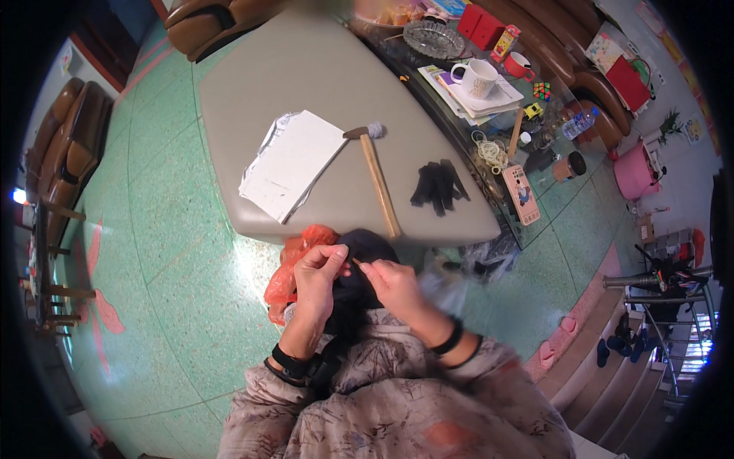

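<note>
My left hand (315,277) is closed in a pinch, thumb against forefinger. What it holds, if anything, is too small to make out. Close beside it, my right hand (391,286) is closed too, with the tip of a thin brownish piece (356,262) showing between thumb and forefinger. Both are over dark cloth (368,246) in my lap. Beyond them, on the grey padded bench (267,61), lies a hammer (377,183) with a wooden handle and something grey wrapped on its head. Left of it is a white slab (294,164); to its right, a pile of black strips (440,187).
An orange-red plastic bag (279,279) sits by my left hand. The dark glass table (417,96) at the right bears a white mug (478,79), a glass ashtray (433,40), rubber bands (491,151), a phone (521,195) and a water bottle (579,122). Steps (612,382) lie at the lower right.
</note>
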Motion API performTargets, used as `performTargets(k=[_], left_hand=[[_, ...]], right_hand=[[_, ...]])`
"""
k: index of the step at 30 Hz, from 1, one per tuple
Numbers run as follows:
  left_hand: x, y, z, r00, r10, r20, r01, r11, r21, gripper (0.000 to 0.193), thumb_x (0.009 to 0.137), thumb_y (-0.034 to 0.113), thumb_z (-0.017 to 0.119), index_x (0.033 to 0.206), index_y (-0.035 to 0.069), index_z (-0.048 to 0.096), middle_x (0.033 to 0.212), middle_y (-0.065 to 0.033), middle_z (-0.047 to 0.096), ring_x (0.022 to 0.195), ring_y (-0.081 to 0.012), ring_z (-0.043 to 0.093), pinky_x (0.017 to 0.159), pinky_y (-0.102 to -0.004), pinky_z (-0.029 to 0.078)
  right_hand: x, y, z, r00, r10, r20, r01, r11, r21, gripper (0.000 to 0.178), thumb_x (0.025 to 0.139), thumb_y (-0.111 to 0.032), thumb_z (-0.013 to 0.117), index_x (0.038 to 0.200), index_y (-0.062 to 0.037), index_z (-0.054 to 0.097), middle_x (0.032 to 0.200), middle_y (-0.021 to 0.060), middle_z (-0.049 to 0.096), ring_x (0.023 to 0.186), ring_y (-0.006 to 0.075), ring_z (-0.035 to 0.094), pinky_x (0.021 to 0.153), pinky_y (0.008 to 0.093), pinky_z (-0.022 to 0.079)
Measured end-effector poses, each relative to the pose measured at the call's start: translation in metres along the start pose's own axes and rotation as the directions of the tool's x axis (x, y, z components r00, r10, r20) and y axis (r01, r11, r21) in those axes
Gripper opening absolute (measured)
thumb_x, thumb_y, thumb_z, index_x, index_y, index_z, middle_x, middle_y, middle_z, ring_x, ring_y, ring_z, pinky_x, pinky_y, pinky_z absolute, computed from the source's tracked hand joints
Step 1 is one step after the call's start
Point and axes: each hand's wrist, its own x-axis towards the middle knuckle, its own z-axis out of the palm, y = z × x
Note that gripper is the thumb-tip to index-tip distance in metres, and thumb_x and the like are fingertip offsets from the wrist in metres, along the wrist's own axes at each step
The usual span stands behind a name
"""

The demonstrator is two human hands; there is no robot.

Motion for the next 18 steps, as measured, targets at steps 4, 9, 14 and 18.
performTargets(k=[4,9,14,18], left_hand=[[0.003,0.009,0.003,0.997,0.081,0.0,-0.081,0.991,0.109,0.005,0.085,0.005,0.063,0.082,0.002,0.063,0.075,-0.0008,0.062,0.063,-0.0065,0.052,0.057,-0.02,0.042],[-0.011,0.034,0.018,0.928,0.323,0.184,-0.372,0.781,0.502,0.011,0.081,0.002,0.063,0.091,0.004,0.06,0.084,0.001,0.058,0.075,-0.0066,0.051,0.068,-0.0207,0.041],[-0.003,-0.001,0.001,0.893,0.376,0.246,-0.447,0.679,0.583,0.025,0.075,-0.002,0.063,0.099,0.0,0.057,0.09,-0.0107,0.056,0.082,-0.022,0.056,0.071,-0.028,0.044],[-0.007,-0.008,0.007,0.783,0.559,0.274,-0.502,0.308,0.808,0.012,0.073,-0.003,0.063,0.08,-0.002,0.052,0.075,-0.0155,0.048,0.066,-0.0314,0.05,0.058,-0.0362,0.043]], right_hand=[[0.005,-0.001,0.002,0.996,-0.089,0.025,0.091,0.994,-0.064,0.026,0.087,-0.014,0.058,0.067,0.0001,0.051,0.061,0.0163,0.054,0.057,0.0345,0.055,0.05,0.0403,0.044],[0.014,0.005,-0.002,0.992,0.094,0.086,-0.114,0.955,0.274,0.027,0.089,-0.017,0.056,0.069,-0.0001,0.055,0.056,0.0143,0.053,0.048,0.0253,0.053,0.047,0.033,0.042],[0.017,-0.001,-0.007,0.922,0.268,0.28,-0.355,0.874,0.333,0.031,0.091,-0.021,0.055,0.069,0.0015,0.056,0.056,0.0113,0.054,0.047,0.014,0.046,0.047,0.0287,0.04],[0.015,-0.005,0.003,0.94,0.269,0.209,-0.328,0.882,0.337,0.031,0.092,-0.021,0.055,0.07,0.0017,0.056,0.056,0.0118,0.054,0.047,0.0141,0.046,0.047,0.0286,0.04]])
